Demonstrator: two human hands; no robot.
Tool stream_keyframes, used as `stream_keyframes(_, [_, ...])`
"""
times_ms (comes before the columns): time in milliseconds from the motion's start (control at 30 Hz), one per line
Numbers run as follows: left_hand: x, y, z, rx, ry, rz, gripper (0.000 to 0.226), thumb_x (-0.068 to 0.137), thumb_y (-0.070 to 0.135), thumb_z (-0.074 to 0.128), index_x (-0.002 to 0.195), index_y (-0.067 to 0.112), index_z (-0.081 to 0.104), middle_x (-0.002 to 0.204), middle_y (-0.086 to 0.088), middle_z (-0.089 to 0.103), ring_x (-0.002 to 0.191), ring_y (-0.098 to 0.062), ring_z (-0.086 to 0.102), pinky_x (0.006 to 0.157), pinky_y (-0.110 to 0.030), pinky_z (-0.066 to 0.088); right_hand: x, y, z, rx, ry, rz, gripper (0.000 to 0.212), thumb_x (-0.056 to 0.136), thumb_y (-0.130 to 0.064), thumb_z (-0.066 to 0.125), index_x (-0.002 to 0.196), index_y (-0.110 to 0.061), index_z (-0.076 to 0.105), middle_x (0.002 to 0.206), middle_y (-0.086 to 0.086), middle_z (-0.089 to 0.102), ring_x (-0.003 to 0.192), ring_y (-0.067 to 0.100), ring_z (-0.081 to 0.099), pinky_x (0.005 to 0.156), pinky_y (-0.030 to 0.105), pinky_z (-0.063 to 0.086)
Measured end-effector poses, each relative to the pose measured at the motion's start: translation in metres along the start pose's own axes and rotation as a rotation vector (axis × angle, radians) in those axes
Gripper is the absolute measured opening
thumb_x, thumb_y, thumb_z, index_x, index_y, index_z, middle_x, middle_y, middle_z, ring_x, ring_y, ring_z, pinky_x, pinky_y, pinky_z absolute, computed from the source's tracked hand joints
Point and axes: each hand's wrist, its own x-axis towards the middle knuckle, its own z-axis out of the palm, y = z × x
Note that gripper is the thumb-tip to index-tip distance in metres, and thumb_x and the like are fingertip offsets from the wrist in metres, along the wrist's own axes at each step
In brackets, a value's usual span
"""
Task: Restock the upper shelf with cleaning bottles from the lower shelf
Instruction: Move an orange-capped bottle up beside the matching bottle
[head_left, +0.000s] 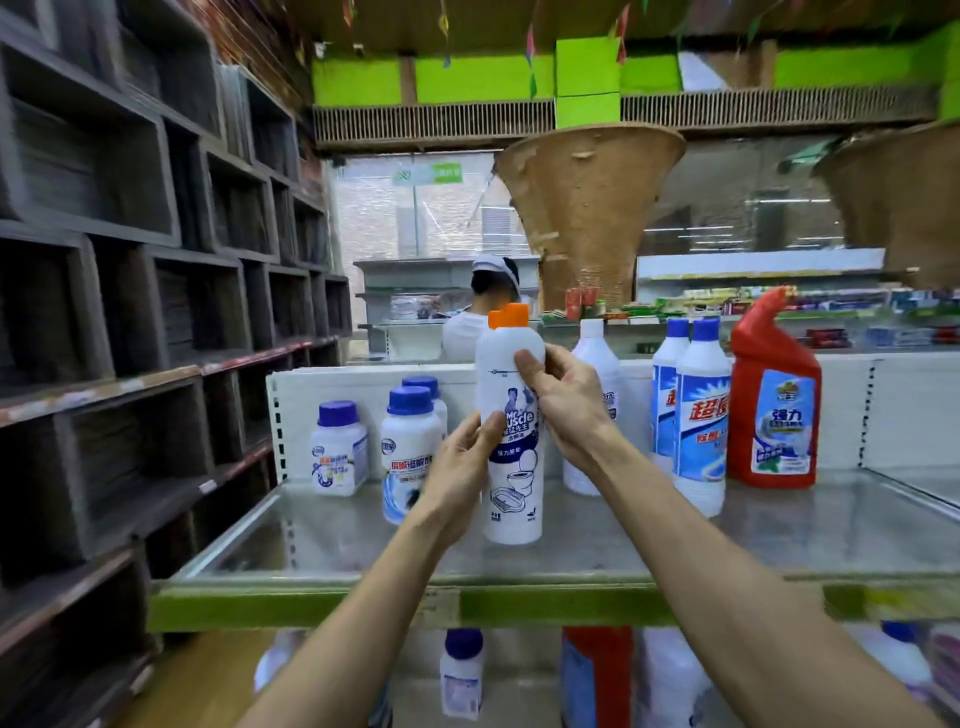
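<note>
A tall white Mr Muscle bottle (511, 452) with an orange cap stands upright over the middle of the upper shelf (597, 551). My left hand (460, 475) holds its lower left side, and my right hand (563, 402) grips its upper right side, thumb on the front. Whether its base touches the shelf I cannot tell. Short white jars with blue lids (338, 449) stand to the left. To the right stand tall white bottles with blue caps (698, 415) and a red angled-neck bottle (774, 395). More bottles (461, 673) show on the lower shelf.
Dark wooden cubby shelving (130, 291) lines the left side of the aisle. A person in a white cap (491, 306) stands behind the shelf unit. A green price strip (545, 605) runs along the shelf's front edge. Woven baskets (589, 208) hang overhead.
</note>
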Motion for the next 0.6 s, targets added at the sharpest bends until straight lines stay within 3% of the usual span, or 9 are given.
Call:
stream_keyframes(200, [0.004, -0.013, -0.001, 0.006, 0.031, 0.008, 0.042, 0.096, 0.033, 0.059, 0.132, 0.012, 0.058, 0.120, -0.010, 0.073, 0.112, -0.026, 0.069, 0.094, -0.041, 0.055, 0.002, 0.007, 0.007, -0.048, 0.024, -0.005, 0.011, 0.095, -0.024, 0.065, 0.100, -0.015, 0.065, 0.090, 0.007, 0.075, 0.077, 0.021, 0.073, 0.069, 0.037, 0.062])
stream_keyframes(333, [0.007, -0.019, -0.007, 0.065, 0.019, 0.014, 0.044, 0.091, 0.009, 0.068, 0.133, 0.013, 0.055, 0.118, -0.007, 0.072, 0.095, -0.008, 0.073, 0.074, -0.021, 0.058, 0.003, 0.011, 0.012, -0.069, 0.079, -0.042, 0.006, 0.095, -0.026, 0.066, 0.092, -0.021, 0.064, 0.096, 0.013, 0.075, 0.088, 0.031, 0.073, 0.080, 0.050, 0.061])
stream_keyframes(500, [0.012, -0.019, -0.009, 0.061, 0.016, 0.015, 0.045, 0.091, 0.011, 0.068, 0.134, 0.019, 0.056, 0.119, -0.004, 0.073, 0.104, -0.017, 0.072, 0.082, -0.030, 0.059, 0.005, 0.015, 0.015, -0.087, 0.104, -0.055, 0.004, 0.095, -0.029, 0.065, 0.092, -0.028, 0.062, 0.098, 0.012, 0.075, 0.093, 0.033, 0.074, 0.083, 0.055, 0.060])
stream_keyframes(600, [0.013, -0.021, -0.009, 0.068, 0.040, 0.023, 0.046, 0.091, 0.012, 0.069, 0.135, 0.018, 0.056, 0.119, -0.006, 0.073, 0.106, -0.024, 0.071, 0.084, -0.034, 0.059, 0.006, 0.017, 0.015, -0.059, 0.108, -0.048, 0.011, 0.095, -0.028, 0.065, 0.101, -0.019, 0.063, 0.096, 0.012, 0.074, 0.087, 0.028, 0.073, 0.082, 0.052, 0.061])
